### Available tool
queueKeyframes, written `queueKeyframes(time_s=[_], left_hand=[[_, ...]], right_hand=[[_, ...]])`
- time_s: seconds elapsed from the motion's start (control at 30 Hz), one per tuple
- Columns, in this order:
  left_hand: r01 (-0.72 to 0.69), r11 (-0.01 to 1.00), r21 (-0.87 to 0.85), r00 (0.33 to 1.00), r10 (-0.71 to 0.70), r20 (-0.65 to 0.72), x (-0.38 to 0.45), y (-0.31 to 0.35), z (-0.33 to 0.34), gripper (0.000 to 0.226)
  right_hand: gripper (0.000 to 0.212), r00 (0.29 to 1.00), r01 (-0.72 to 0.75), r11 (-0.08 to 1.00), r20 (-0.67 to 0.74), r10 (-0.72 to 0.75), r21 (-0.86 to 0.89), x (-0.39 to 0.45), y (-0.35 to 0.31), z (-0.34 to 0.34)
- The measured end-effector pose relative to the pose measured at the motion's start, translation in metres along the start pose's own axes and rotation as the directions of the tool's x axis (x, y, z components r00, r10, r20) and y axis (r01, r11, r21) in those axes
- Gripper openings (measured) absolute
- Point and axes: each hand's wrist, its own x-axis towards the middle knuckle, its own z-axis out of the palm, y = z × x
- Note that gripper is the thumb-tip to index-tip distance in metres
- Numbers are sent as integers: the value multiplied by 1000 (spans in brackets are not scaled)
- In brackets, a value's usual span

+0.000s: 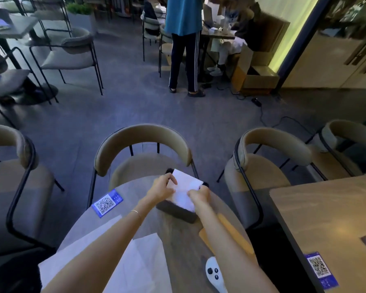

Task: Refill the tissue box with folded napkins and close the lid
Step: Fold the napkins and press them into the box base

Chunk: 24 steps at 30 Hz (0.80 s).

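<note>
White napkins [186, 192], folded into a stack, sit over the open top of a dark tissue box [175, 211] at the far edge of a round wooden surface [182, 240]. Both hands meet on the stack. The left hand [162, 188] is closed on its left side, fingers curled over the top edge; a thin bracelet [135, 212] circles that wrist. The right hand [199, 194] is closed on the stack's right side, thumb and fingers pinching the paper. Whether the stack is partly inside the box cannot be told.

On the near left part of the surface lies a large sheet of white paper [144, 263], partly under the left forearm. A blue card with a QR code [107, 203] lies at the left edge. Near the right forearm are a tan flat piece [232, 235] and a white controller with black buttons [215, 273].

Beyond the surface stands a beige chair [142, 149] with a curved back. Farther off, a person in a blue top [183, 15] stands by another table.
</note>
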Motion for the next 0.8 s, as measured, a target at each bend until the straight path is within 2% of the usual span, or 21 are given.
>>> queueKeyframes(time_s=[0.17,0.23,0.33,0.4,0.5,0.6,0.67,0.7,0.73,0.8], left_hand=[[-6,946,323,995,-25,92,22,-9,24,38],[23,913,406,989,-81,126,26,-8,30,41],[33,866,499,983,-119,142,29,-8,35,43],[25,861,509,981,-119,153,29,-9,35,47],[8,915,404,991,-62,121,25,-9,30,46],[-112,960,256,992,122,-20,8,-6,19,35],[-198,960,198,959,232,-165,-11,-6,8,29],[-214,962,168,939,250,-235,-23,-8,2,27],[-203,970,133,923,235,-303,-36,-13,-3,26],[-99,994,39,895,106,-434,-66,-32,-8,31]], right_hand=[[45,999,21,963,-29,-30,-268,20,11,20],[45,999,31,935,-1,-33,-354,25,20,26],[43,998,-11,901,-66,-20,-433,29,23,32],[48,998,-15,891,-68,-18,-454,28,20,33],[53,999,-16,890,-46,-6,-456,21,15,29],[53,998,3,874,-60,-37,-486,5,4,23],[54,985,82,834,-84,-152,-546,-13,-2,23],[52,958,166,798,-98,-271,-580,-25,-4,24],[48,902,278,745,-101,-419,-607,-39,-4,27],[34,726,533,605,-48,-686,-592,-67,-2,38]])
